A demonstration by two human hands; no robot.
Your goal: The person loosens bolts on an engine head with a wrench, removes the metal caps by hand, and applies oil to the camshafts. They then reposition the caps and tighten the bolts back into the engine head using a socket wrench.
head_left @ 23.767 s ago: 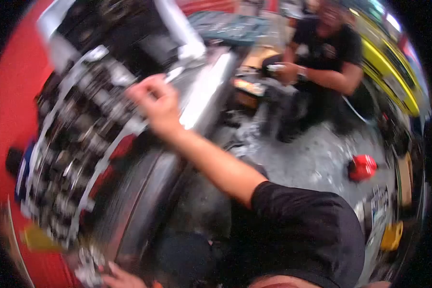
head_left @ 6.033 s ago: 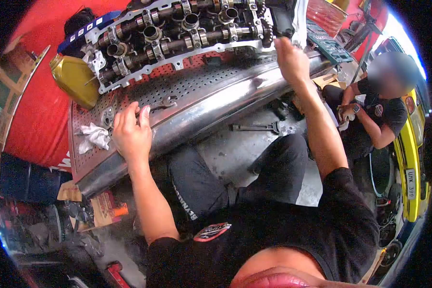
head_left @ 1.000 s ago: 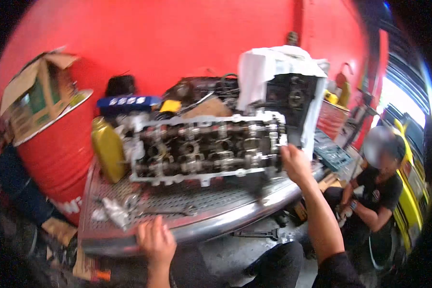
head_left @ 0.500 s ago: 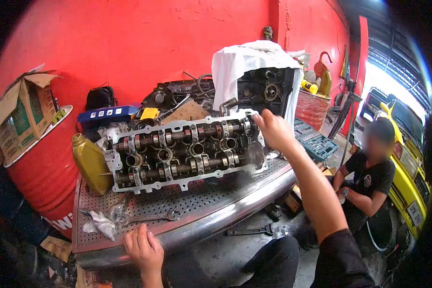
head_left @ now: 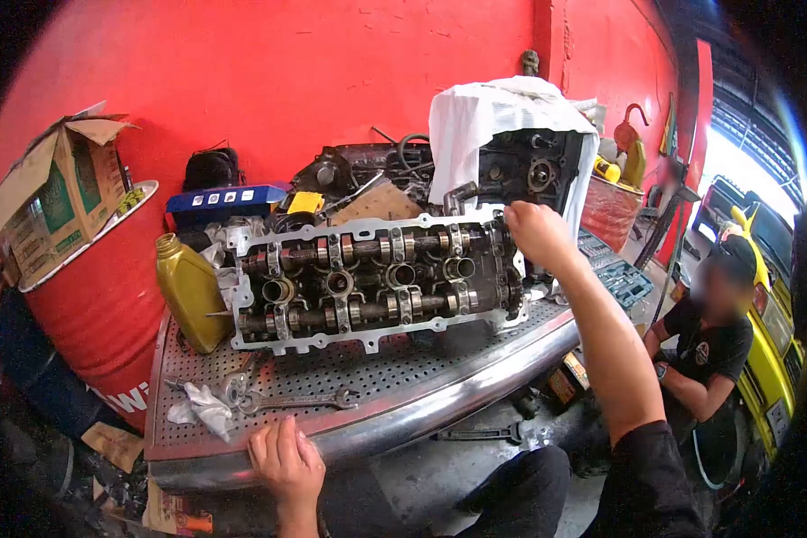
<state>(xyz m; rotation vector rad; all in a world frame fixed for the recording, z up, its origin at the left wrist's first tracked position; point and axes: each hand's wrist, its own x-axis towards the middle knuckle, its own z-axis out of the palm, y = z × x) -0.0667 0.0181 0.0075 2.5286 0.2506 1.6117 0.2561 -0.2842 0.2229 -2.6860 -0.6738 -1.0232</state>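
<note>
A cylinder head (head_left: 368,334) with two rows of camshafts and several round tubes lies on a perforated metal bench (head_left: 421,372). My right hand (head_left: 542,235) is at its upper right corner, fingers curled over the end there; the fingertips are partly hidden. Below the head, my left hand (head_left: 287,459) rests on the bench's rounded front edge, fingers laid over it and holding nothing. Nearest to that hand are a combination wrench (head_left: 300,401) and a crumpled white rag (head_left: 208,411). A gold oil bottle (head_left: 191,300) stands at the head's left end.
Behind the head are a cloth-draped engine block (head_left: 520,175), a blue box (head_left: 220,204) and dark engine parts. A cardboard box (head_left: 67,202) sits on a red drum (head_left: 94,314) at left. A toolset case (head_left: 614,269) and a seated person (head_left: 704,345) are at right.
The camera has turned slightly left, so the scene sits farther right. The head's lower right end, smeared before, is now sharp. Both hands keep about the same places.
</note>
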